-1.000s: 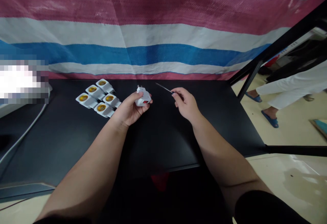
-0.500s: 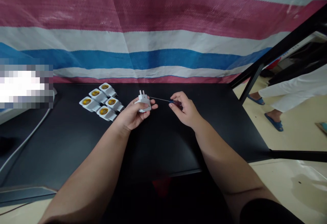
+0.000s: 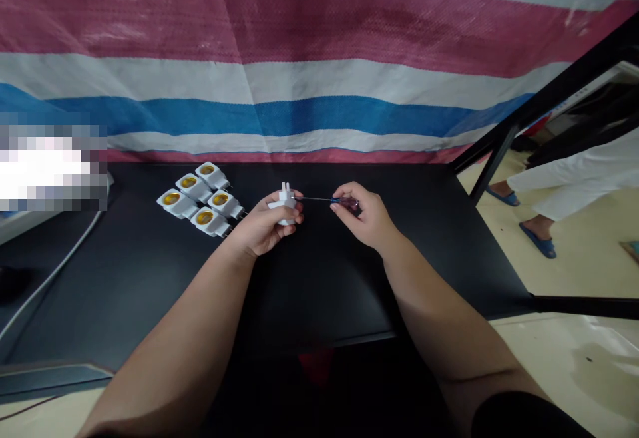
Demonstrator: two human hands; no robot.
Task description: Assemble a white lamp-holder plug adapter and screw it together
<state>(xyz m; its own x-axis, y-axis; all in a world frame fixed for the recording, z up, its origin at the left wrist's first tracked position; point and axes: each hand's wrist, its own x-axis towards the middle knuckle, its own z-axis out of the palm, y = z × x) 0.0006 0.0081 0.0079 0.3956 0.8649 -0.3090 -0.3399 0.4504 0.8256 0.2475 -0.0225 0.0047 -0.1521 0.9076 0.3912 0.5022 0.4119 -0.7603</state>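
My left hand is closed round a small white plug-in lamp socket, its two prongs pointing up. My right hand pinches a thin screwdriver with a dark red and blue handle. The shaft lies level and its tip meets the socket's right side. Both hands hover over a black table. Left of my left hand, several matching white sockets with brass-coloured insides lie in a tight cluster on the table.
A red, white and blue striped tarp hangs behind the table. A grey cable crosses the table's left side. A black metal frame rises at the right. Beyond it another person's legs in blue slippers stand on the floor.
My right hand swung the screwdriver from pointing up-left to level and brought its tip against the socket. My left hand turned the socket so that its prongs stand up.
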